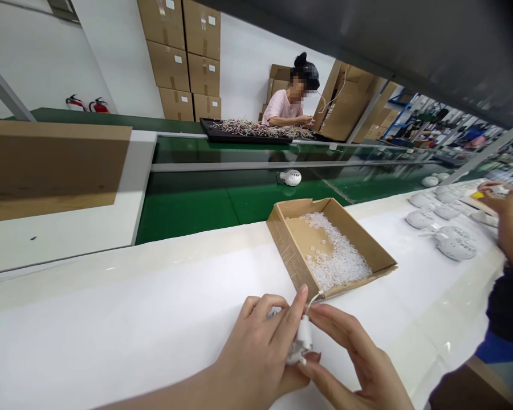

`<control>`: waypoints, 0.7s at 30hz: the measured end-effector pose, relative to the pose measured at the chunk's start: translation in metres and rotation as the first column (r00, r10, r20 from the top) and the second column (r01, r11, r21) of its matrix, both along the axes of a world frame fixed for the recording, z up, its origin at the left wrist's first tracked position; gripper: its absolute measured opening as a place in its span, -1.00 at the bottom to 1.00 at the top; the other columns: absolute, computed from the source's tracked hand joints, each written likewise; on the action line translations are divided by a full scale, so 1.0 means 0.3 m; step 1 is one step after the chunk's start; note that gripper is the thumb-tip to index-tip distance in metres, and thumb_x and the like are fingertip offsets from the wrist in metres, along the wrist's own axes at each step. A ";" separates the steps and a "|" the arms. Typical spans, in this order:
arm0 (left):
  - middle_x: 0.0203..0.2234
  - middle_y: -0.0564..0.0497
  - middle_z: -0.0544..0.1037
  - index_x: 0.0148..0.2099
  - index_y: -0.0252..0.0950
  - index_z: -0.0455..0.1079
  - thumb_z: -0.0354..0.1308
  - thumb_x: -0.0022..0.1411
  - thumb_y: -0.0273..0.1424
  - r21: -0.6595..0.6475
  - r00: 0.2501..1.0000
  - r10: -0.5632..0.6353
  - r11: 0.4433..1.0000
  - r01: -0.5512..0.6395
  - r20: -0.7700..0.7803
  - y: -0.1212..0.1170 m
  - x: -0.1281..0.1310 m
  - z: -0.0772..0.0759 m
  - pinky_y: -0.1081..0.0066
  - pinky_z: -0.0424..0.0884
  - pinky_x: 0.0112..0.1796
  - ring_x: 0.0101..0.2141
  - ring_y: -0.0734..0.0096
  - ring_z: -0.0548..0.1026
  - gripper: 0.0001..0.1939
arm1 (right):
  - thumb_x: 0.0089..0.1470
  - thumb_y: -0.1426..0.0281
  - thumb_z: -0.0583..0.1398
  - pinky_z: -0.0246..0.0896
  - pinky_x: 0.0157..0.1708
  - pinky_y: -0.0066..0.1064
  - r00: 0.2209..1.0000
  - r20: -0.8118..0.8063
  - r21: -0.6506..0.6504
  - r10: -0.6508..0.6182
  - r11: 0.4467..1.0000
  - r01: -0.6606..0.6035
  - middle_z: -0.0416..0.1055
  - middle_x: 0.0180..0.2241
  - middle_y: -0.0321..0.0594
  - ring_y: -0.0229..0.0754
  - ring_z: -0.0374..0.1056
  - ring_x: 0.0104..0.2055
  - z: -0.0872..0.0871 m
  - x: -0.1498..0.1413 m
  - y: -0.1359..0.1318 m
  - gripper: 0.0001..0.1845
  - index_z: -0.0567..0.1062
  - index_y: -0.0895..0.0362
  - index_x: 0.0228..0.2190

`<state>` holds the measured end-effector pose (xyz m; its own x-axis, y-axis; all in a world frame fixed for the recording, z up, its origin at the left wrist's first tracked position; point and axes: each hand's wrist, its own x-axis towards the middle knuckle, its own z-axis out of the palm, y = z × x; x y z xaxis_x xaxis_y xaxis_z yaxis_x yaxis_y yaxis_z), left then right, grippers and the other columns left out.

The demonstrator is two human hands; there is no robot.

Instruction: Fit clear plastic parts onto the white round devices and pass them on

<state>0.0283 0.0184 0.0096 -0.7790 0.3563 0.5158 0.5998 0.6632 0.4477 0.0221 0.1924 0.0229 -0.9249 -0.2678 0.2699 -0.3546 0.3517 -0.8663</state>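
Close to the front of the white table, my left hand (260, 344) is closed around a small white plastic housing (304, 336). A thin white wire (313, 299) rises from its top end. My right hand (359, 364) curls in from the other side, its thumb and fingertips on the housing near the wire. Most of the housing is hidden behind my fingers. Just beyond my hands stands an open cardboard box (293, 259) with many small clear plastic rings (336, 256) heaped toward its right side.
Several white perforated shells (456, 248) lie at right, near a co-worker's hand (508, 216). Another white shell (291, 177) rests on the green conveyor (188, 196). Across it, a person sits behind a black tray (248, 138) of wired parts. A dark shelf (389, 34) hangs overhead.
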 end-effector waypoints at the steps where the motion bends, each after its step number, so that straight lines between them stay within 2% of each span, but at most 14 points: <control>1: -0.23 -0.02 0.61 0.45 -0.34 -0.36 0.13 0.34 -0.36 -0.003 1.000 0.002 1.000 -0.002 0.003 -0.001 0.001 -0.001 0.26 0.22 -0.21 -0.15 0.11 0.40 -0.14 | 0.15 0.18 0.27 0.30 0.01 -0.76 1.000 0.013 -0.010 -0.025 1.000 0.025 0.58 -0.03 -0.44 -0.32 0.47 0.06 -0.005 0.009 -0.009 -0.61 0.40 -0.18 0.02; 5: -0.25 -0.01 0.61 0.45 -0.32 -0.35 0.15 0.21 -0.49 0.005 1.000 0.025 1.000 -0.025 0.005 -0.001 0.009 -0.010 0.26 0.21 -0.22 -0.16 0.10 0.39 -0.07 | 0.16 0.22 0.26 0.41 -0.04 -0.63 0.996 -0.007 -0.040 -0.084 0.996 0.084 0.60 -0.07 -0.36 -0.23 0.51 0.01 -0.020 0.024 -0.027 -0.68 0.48 -0.12 -0.03; 10: -0.19 -0.04 0.62 0.45 -0.34 -0.42 0.17 0.18 -0.49 0.004 0.999 0.034 0.999 -0.034 0.000 0.007 0.014 -0.021 0.24 0.20 -0.20 -0.13 0.08 0.40 0.00 | 0.13 0.19 0.28 0.49 -0.11 -0.51 1.000 0.013 -0.024 0.000 1.000 0.000 0.61 -0.17 -0.30 -0.14 0.54 -0.07 -0.004 -0.007 -0.008 -0.72 0.57 -0.10 -0.10; 12: -0.15 -0.04 0.62 0.45 -0.33 -0.49 0.19 0.21 -0.47 0.015 1.000 0.025 1.000 -0.025 0.012 0.008 0.011 -0.020 0.24 0.20 -0.18 -0.13 0.09 0.41 0.04 | 0.13 0.18 0.28 0.49 -0.14 -0.52 0.998 -0.049 -0.007 0.029 1.000 -0.030 0.60 -0.19 -0.31 -0.18 0.55 -0.14 -0.005 -0.021 -0.004 -0.68 0.54 -0.11 -0.07; 15: -0.10 -0.02 0.61 0.45 -0.29 -0.57 0.19 0.25 -0.42 0.027 1.000 0.006 1.000 -0.007 0.021 0.005 0.010 -0.015 0.24 0.19 -0.16 -0.13 0.10 0.42 0.06 | 0.13 0.13 0.28 0.51 -0.29 -0.55 0.977 -0.213 0.024 0.031 0.999 -0.026 0.58 -0.21 -0.27 -0.23 0.51 -0.30 -0.015 -0.031 -0.003 -0.62 0.46 -0.08 -0.03; 17: -0.11 -0.01 0.62 0.45 -0.28 -0.57 0.18 0.28 -0.41 0.027 1.000 0.006 1.000 -0.006 0.015 0.001 0.013 -0.013 0.24 0.18 -0.16 -0.14 0.11 0.42 0.04 | 0.14 0.15 0.27 0.51 -0.29 -0.54 0.953 -0.300 0.081 0.040 0.997 -0.017 0.55 -0.16 -0.19 -0.20 0.52 -0.26 -0.019 -0.032 0.002 -0.63 0.43 -0.04 -0.03; 21: -0.23 0.03 0.64 0.45 -0.29 -0.52 0.14 0.35 -0.36 0.041 1.000 -0.005 0.999 0.005 0.002 -0.001 0.019 -0.013 0.25 0.17 -0.17 -0.14 0.12 0.43 -0.04 | 0.18 0.28 0.26 0.47 -0.14 -0.55 0.909 -0.392 0.249 0.139 0.968 -0.040 0.54 -0.11 -0.14 -0.17 0.52 -0.09 -0.006 -0.028 0.011 -0.69 0.40 0.03 -0.05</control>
<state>0.0342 0.0182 0.0057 -0.7782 0.3388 0.5288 0.6023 0.6413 0.4754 0.0137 0.1957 0.0210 -0.7186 -0.4445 0.5349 -0.6953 0.4739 -0.5403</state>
